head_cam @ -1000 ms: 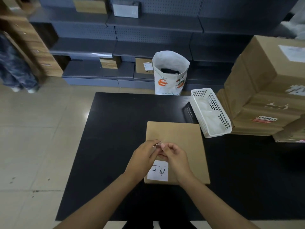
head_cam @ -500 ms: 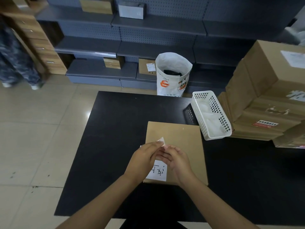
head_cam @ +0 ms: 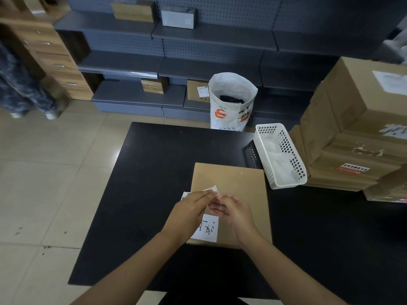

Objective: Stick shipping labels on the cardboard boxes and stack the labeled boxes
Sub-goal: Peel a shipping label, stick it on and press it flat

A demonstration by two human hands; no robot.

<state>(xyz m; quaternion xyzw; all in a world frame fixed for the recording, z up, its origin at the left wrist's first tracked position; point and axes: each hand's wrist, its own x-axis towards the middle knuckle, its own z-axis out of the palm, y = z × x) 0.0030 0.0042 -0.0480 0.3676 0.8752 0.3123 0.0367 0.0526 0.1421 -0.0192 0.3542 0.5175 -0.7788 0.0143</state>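
Clearly flimsy and sticky, the thin white paper shipping label [head_cam: 210,189] is pinched by both hands [head_cam: 189,213] [head_cam: 234,211] over the flat brown cardboard box [head_cam: 240,186] near the black desk's [head_cam: 154,164] front edge; grip corners only.

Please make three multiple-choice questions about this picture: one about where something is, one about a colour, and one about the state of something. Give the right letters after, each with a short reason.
1. Where does the white basket stand?
A. on the floor
B. on the black table, beside the stack of boxes
C. on a shelf

2. What colour is the paper with handwriting on the flat cardboard box?
A. white
B. yellow
C. blue

3. What is the state of the label in the left hand?
A. stuck flat on the box
B. lying in the basket
C. held up above the box, with the right hand at its edge

Answers:
1 B: the basket stands on the table's right part, next to the stacked boxes.
2 A: the sheet is white with dark strokes.
3 C: the label's corner rises between the fingertips, not yet pressed down.
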